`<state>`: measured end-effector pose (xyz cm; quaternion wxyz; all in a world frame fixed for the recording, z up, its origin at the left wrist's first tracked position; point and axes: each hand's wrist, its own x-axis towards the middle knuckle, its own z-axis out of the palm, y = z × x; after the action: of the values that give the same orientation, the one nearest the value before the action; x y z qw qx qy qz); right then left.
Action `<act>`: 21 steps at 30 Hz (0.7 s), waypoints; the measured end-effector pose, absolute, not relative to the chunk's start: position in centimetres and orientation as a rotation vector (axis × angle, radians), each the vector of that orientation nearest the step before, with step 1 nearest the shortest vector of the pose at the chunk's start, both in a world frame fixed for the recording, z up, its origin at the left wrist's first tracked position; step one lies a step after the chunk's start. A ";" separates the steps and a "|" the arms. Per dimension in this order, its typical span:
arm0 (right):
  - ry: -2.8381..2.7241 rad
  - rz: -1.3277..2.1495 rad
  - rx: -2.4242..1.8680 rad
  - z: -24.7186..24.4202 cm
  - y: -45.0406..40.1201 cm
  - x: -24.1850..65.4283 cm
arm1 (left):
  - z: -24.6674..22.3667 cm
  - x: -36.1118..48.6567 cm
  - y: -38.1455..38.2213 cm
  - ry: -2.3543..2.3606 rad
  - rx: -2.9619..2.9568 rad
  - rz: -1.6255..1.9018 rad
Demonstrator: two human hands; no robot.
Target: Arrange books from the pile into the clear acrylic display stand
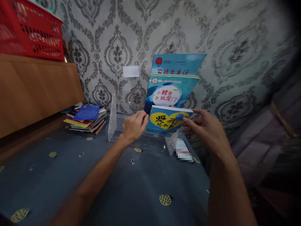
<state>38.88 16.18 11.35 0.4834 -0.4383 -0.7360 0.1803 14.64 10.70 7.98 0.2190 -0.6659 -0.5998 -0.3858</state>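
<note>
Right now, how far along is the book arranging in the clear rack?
Two taller blue books already stand in the clear rack. The right hand holds the yellow-heart book before them. The side pile lies outside; if it belongs too, much seems left.

Behind the left hand point(135, 126) rose a pale wall point(150, 25) with grey damask patterning. Farther left stood a brown wooden cabinet point(39, 91). Below the hand spread a dark blue, yellow-spotted surface point(113, 194). Right of the right hand point(205, 130), blurred fabric point(261, 147) hung in dimness.
</note>
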 end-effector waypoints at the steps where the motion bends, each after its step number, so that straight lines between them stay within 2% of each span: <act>1: -1.774 0.481 -1.065 11.6 15.9 38.9 | 8.0 13.6 10.4 -1.666 -1.820 -1.069; 6: -1.653 0.523 -1.011 13.0 14.6 38.9 | 7.8 4.7 8.2 -1.920 -1.472 -0.922; 12: -1.560 0.389 -0.980 13.8 13.4 38.7 | 6.0 -5.0 5.2 -2.370 -1.265 -0.387; 17: -1.606 0.385 -0.951 13.9 12.6 38.5 | 4.1 -7.2 4.9 -2.437 -1.276 -0.262; 21: -1.613 0.396 -0.938 14.1 12.2 38.4 | 4.5 -7.1 4.6 -2.398 -1.302 -0.243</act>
<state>38.43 12.20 14.14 0.5786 -0.4012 -0.6897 0.1692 -7.10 4.58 4.54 0.1998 -0.4658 -0.8576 -0.0868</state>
